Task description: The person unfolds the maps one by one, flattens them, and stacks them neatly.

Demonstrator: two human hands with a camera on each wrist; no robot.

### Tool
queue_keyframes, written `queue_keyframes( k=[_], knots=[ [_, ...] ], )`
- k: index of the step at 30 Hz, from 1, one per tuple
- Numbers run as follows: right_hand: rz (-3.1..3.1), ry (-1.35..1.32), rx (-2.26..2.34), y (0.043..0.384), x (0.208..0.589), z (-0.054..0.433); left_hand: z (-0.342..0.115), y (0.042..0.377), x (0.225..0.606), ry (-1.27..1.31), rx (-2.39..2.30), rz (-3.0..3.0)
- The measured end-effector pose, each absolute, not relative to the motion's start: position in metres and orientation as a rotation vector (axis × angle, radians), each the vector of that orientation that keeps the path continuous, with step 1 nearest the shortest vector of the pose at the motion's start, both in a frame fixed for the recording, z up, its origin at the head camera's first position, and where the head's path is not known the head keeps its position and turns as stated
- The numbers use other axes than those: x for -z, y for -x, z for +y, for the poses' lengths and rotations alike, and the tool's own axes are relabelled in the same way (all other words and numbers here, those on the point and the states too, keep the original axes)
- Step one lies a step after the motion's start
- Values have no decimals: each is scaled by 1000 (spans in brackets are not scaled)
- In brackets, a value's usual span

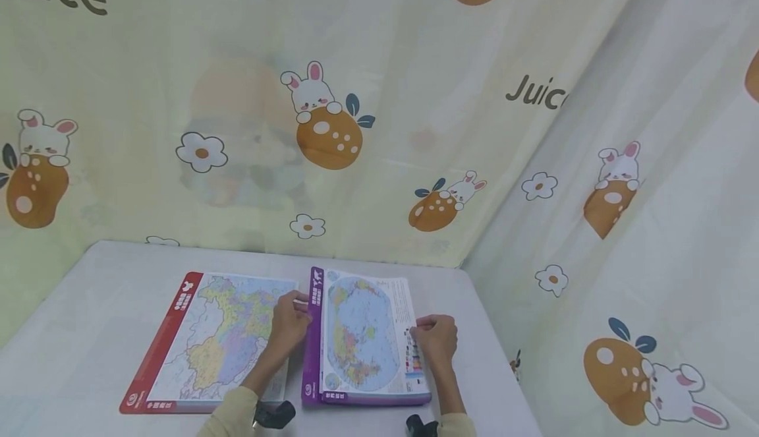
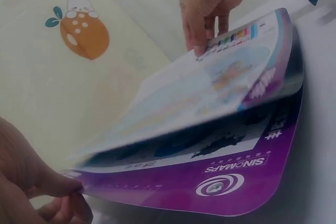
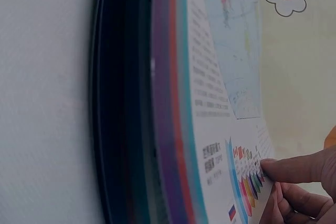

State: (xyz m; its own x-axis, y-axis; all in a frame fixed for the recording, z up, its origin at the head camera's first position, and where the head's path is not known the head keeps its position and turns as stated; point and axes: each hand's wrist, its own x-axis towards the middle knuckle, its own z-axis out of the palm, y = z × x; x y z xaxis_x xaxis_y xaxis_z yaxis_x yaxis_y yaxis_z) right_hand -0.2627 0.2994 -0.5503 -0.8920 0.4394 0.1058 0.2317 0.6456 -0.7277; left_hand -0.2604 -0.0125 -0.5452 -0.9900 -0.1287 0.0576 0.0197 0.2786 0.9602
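A purple-edged world map sheet [image 1: 363,331] lies over a layered stack in front of me. My left hand [image 1: 290,326] pinches its purple left edge between thumb and fingers. On the opposite side, my right hand [image 1: 437,339] grips the right edge beside the small coloured flags, thumb on top. In the left wrist view, a gap shows between the pale upper sheet [image 2: 184,93] and the purple-bordered sheet [image 2: 247,182] below. Layered purple, red and teal edges [image 3: 176,103] run along the side in the right wrist view.
A red-edged China map [image 1: 163,338] lies flat to the left, partly behind my left forearm. White cloth covers the table [image 1: 77,331]. Curtains [image 1: 379,22] printed with rabbits and oranges hang behind it and along the right side.
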Motion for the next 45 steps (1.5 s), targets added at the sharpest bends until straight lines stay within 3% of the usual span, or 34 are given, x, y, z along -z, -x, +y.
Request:
queue_keyframes(
  k=[45],
  knots=[
    [-2421, 617, -1022, 281, 520, 332, -83, 279, 520, -189, 1604, -2437]
  ],
)
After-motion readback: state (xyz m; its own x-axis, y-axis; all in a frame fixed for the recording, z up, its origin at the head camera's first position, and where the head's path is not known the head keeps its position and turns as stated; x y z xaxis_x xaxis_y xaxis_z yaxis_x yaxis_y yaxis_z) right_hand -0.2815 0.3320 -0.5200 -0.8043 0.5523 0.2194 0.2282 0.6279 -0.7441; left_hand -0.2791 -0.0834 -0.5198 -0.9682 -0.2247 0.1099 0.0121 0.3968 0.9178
